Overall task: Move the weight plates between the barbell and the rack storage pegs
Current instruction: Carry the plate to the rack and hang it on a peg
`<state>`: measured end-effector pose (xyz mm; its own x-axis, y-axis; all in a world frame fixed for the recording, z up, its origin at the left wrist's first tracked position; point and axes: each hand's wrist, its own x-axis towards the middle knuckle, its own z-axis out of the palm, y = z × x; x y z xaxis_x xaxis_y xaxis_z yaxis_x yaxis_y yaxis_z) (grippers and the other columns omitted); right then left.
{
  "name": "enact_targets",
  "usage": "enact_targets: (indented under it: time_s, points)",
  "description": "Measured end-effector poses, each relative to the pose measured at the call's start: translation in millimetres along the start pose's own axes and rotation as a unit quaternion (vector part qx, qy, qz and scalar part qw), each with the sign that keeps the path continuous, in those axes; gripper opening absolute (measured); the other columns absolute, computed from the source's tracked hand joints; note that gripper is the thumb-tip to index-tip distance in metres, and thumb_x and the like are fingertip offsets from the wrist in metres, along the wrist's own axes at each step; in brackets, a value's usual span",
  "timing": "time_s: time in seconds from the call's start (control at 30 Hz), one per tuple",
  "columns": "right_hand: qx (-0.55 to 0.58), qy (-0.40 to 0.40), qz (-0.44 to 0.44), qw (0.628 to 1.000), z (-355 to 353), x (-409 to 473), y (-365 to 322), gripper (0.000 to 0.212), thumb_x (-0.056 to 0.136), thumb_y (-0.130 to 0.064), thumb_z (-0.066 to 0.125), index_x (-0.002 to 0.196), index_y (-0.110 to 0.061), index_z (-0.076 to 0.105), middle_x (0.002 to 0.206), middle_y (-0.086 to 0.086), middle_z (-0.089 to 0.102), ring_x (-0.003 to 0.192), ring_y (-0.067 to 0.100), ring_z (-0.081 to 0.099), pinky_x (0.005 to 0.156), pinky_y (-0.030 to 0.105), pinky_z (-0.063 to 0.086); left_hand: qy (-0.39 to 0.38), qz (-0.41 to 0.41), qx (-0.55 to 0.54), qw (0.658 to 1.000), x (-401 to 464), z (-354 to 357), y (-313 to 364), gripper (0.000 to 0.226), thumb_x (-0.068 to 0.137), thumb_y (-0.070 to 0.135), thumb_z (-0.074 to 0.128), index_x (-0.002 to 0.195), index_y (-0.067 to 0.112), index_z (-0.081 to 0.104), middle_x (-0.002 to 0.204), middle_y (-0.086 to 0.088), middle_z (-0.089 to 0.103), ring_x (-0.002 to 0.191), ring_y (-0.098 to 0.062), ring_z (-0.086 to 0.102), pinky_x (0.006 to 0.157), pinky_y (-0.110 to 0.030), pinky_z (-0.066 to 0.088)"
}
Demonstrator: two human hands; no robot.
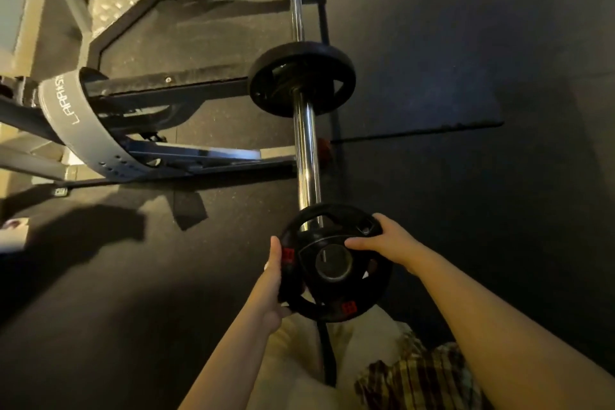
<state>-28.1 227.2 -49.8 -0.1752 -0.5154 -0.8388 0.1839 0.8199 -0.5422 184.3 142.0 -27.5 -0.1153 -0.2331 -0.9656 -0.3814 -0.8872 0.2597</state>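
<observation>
Both your bare forearms reach forward and slightly inward from the bottom of the view. Your left hand (274, 280) is turned edge-on, thumb up along the plate's (334, 263) left rim, fingers curled behind it. Your right hand (382, 238) grips the upper right rim, fingers curled over the edge and thumb lying across the face toward the hub. Both wrists are roughly straight.

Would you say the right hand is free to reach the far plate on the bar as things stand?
Probably not yet: both the right hand and left hand grip the near plate, which sits between them and the far plate.
</observation>
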Motion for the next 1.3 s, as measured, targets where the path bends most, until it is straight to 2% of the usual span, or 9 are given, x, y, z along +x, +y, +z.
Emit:
enact_targets:
  time_s: [0.23,0.3,0.43,0.5,0.67,0.83,1.03,1.17,1.3]
  points:
    - [-0.046,-0.032,-0.017,0.998,27,17,10,0.038,0.081,-0.031,0.074,0.111,-0.028,0.050,0.102,-0.012,0.056,0.091,0.001,0.052,0.067,0.017,0.039,0.021,-0.008,-0.078,0.997,17,-20,-9,0.095,0.070,0.084,0.044,0.136,0.016,0.049,0.135,-0.015,0.054,0.128,-0.037,0.045,0.109,-0.056,0.032]
    - [-0.049,-0.030,-0.014,0.998,30,19,15,0.039,0.082,-0.031,0.073,0.114,-0.027,0.050,0.104,-0.011,0.057,0.094,0.004,0.053,0.069,0.018,0.040,0.011,-0.003,-0.074,0.997,24,-23,-8,0.098,0.064,0.086,0.044,0.133,0.017,0.052,0.131,-0.013,0.057,0.124,-0.035,0.048,0.108,-0.055,0.033]
    - [-0.045,-0.006,-0.015,0.999,31,22,22,0.040,0.083,-0.028,0.071,0.117,-0.024,0.051,0.108,-0.010,0.059,0.094,0.002,0.053,0.071,0.019,0.041,0.005,0.031,-0.064,0.997,33,-21,-1,0.063,0.079,0.078,0.040,0.101,0.024,0.062,0.101,-0.003,0.064,0.098,-0.023,0.054,0.095,-0.045,0.037]
    - [-0.061,0.000,-0.019,0.998,28,23,24,0.038,0.084,-0.027,0.071,0.117,-0.026,0.051,0.107,-0.011,0.058,0.093,0.001,0.052,0.070,0.017,0.040,0.026,0.037,-0.046,0.998,37,-16,1,0.063,0.078,0.081,0.038,0.097,0.025,0.061,0.097,-0.001,0.063,0.102,-0.024,0.054,0.099,-0.045,0.036]
    - [-0.080,0.008,-0.030,0.996,33,22,34,0.038,0.083,-0.025,0.071,0.115,-0.027,0.050,0.110,-0.009,0.059,0.102,0.007,0.055,0.073,0.019,0.043,0.077,0.005,-0.112,0.991,52,-18,-7,0.082,0.086,0.075,0.034,0.139,0.013,0.046,0.134,-0.011,0.054,0.129,-0.031,0.044,0.111,-0.048,0.030]
    - [-0.097,0.031,-0.035,0.994,35,25,42,0.038,0.083,-0.026,0.071,0.114,-0.027,0.049,0.109,-0.008,0.060,0.105,0.009,0.055,0.086,0.027,0.045,0.083,0.001,-0.180,0.980,66,-15,-11,0.047,0.097,0.058,0.034,0.107,0.017,0.056,0.113,-0.008,0.063,0.119,-0.028,0.051,0.111,-0.049,0.030]
    - [-0.118,0.064,-0.038,0.990,45,17,50,0.042,0.083,-0.027,0.071,0.114,-0.029,0.043,0.106,-0.009,0.054,0.101,0.009,0.052,0.072,0.018,0.040,0.047,-0.041,-0.346,0.936,58,-12,5,0.021,0.095,0.027,0.053,0.113,0.018,0.052,0.110,-0.016,0.058,0.102,-0.037,0.056,0.094,-0.057,0.045]
    - [-0.155,0.091,-0.040,0.983,52,15,54,0.044,0.083,-0.026,0.072,0.113,-0.031,0.040,0.103,-0.010,0.049,0.099,0.009,0.050,0.084,0.026,0.041,0.123,-0.013,-0.310,0.943,65,-8,20,0.047,0.090,0.000,0.052,0.130,0.026,0.052,0.123,-0.013,0.050,0.117,-0.034,0.050,0.100,-0.049,0.045]
    - [-0.143,0.105,-0.030,0.984,51,17,50,0.040,0.084,-0.028,0.071,0.110,-0.032,0.041,0.095,-0.013,0.048,0.096,0.008,0.050,0.086,0.029,0.042,0.115,0.017,-0.297,0.948,69,-4,32,0.055,0.087,-0.009,0.048,0.129,0.027,0.054,0.133,-0.014,0.043,0.125,-0.036,0.043,0.104,-0.051,0.041]
